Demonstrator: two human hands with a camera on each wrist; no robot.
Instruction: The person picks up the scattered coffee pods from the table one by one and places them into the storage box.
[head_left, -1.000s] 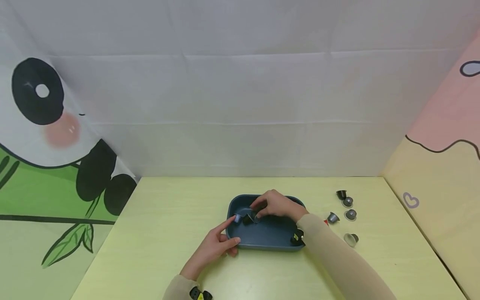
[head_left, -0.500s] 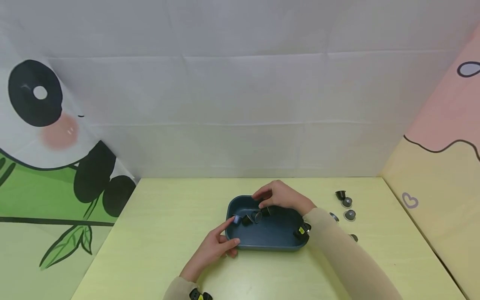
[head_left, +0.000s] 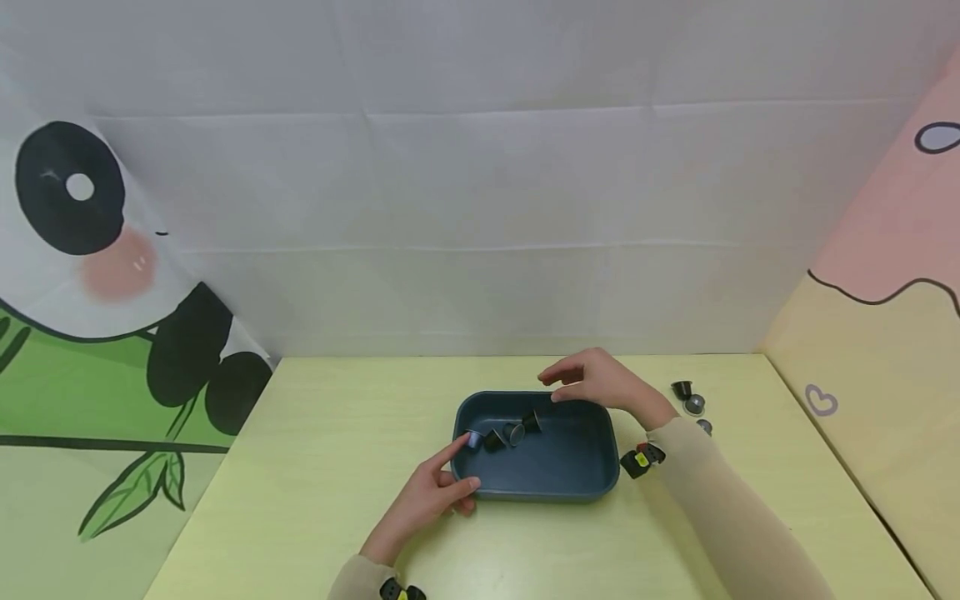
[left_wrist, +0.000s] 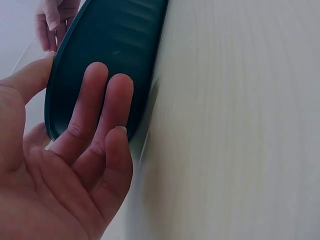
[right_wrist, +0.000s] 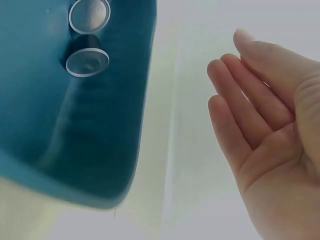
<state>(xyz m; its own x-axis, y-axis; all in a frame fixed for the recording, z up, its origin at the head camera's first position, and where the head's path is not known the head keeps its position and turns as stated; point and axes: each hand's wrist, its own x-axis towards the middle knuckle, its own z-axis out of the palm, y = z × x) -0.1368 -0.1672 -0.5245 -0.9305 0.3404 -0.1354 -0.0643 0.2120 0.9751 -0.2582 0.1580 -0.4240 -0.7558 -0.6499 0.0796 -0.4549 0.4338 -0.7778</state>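
Tray (head_left: 570, 475): between the hands, on the table (head_left: 300, 467).
Left hand (head_left: 427, 496): fingers straight, touching tray corner.
Right hand (head_left: 600, 382): spread, empty, above far rim.
Hidden: some capsules (head_left: 690, 398) behind right sleeve.

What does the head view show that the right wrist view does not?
Only the head view shows the left hand touching the tray's near left corner, four capsules in a row, and loose capsules on the table. Only the right wrist view shows the right hand's bare palm, fingers straight. Both show the blue tray and two capsules inside.
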